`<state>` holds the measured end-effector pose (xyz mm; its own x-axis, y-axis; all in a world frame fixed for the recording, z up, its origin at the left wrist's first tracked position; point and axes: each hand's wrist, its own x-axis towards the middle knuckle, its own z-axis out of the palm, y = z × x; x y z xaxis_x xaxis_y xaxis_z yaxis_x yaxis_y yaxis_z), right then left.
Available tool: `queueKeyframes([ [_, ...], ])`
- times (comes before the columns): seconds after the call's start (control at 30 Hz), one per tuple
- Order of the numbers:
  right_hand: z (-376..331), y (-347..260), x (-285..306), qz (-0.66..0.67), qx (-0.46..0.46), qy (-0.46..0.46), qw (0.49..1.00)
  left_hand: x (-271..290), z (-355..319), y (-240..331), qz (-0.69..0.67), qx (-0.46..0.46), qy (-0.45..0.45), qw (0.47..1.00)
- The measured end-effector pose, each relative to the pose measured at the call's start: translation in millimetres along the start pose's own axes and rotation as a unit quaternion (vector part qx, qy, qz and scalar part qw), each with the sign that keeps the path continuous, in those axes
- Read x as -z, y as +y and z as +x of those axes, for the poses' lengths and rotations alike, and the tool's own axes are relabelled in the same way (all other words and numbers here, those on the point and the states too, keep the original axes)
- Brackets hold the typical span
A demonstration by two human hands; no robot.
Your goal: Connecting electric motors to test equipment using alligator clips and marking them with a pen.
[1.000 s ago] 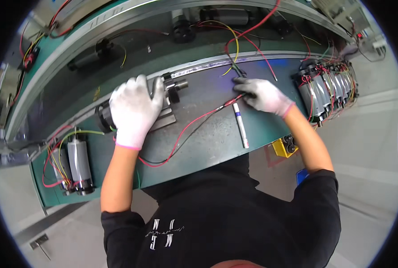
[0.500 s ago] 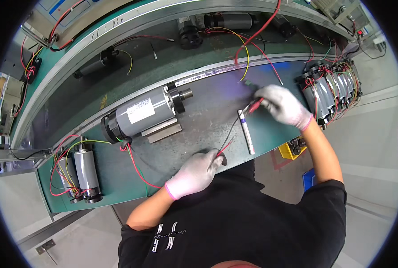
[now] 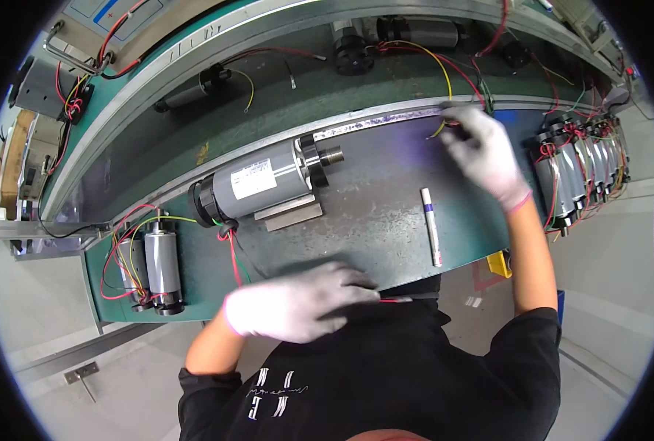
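My left hand point(image 3: 305, 301), in a white glove, is blurred at the bench's front edge, with fingers stretched forward and the thumb apart. A short red wire end point(image 3: 394, 300) shows just past its fingertips; how the wire runs under the hand is hidden. My right hand point(image 3: 483, 156), also gloved, reaches to the far side of the bench, fingers bent around the hanging yellow wire point(image 3: 437, 133). Blur hides whether it grips the wire. A large grey motor point(image 3: 257, 184) lies left of centre on a metal block point(image 3: 290, 214), its red wire point(image 3: 234, 261) running toward my left hand.
A white marker point(image 3: 431, 228) lies between my hands. Two smaller motors point(image 3: 164, 264) stand at the left; several more point(image 3: 566, 173) are lined up at the right. Behind the metal rail point(image 3: 386, 117), motors with loose wires lie under the shelf. A yellow bin point(image 3: 498, 263) shows beyond the front edge.
My left hand has moved left and toward me, its fingers straightened from a pinch on the wires. My right hand has moved away from me; the red tool it held no longer shows.
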<state>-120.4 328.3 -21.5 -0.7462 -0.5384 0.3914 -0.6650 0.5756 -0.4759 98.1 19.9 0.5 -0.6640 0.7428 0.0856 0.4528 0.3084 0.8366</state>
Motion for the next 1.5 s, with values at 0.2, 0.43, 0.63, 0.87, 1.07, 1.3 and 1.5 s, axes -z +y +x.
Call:
queueKeyframes([
  [0.2,-5.0,-63.4,-78.3,0.054,0.216,-0.042,0.974,75.4,52.6,-32.8,0.370,0.259,0.188,0.872],
  [0.43,-29.8,-65.9,-20.2,0.039,0.100,-0.060,0.992,94.9,77.5,-36.2,0.313,0.382,0.098,0.864],
  [0.63,-97.7,-36.2,-25.5,-0.067,-0.159,-0.216,0.961,59.4,61.1,-48.2,0.500,0.213,0.253,0.800],
  [0.87,-94.8,-22.7,-43.3,0.228,-0.194,-0.152,0.942,47.0,1.0,-39.8,0.238,0.087,0.409,0.877],
  [1.07,-30.4,-108.7,-33.3,0.527,-0.193,-0.233,0.794,6.0,-45.8,-25.9,0.110,0.031,0.508,0.853],
  [1.3,64.9,-246.5,-65.0,0.347,0.053,-0.388,0.852,-20.0,-120.0,-44.9,0.085,0.031,0.540,0.837],
  [1.5,175.8,-330.7,-139.2,0.045,0.204,-0.368,0.906,-52.6,-192.5,-82.5,-0.069,0.170,0.618,0.764],
])
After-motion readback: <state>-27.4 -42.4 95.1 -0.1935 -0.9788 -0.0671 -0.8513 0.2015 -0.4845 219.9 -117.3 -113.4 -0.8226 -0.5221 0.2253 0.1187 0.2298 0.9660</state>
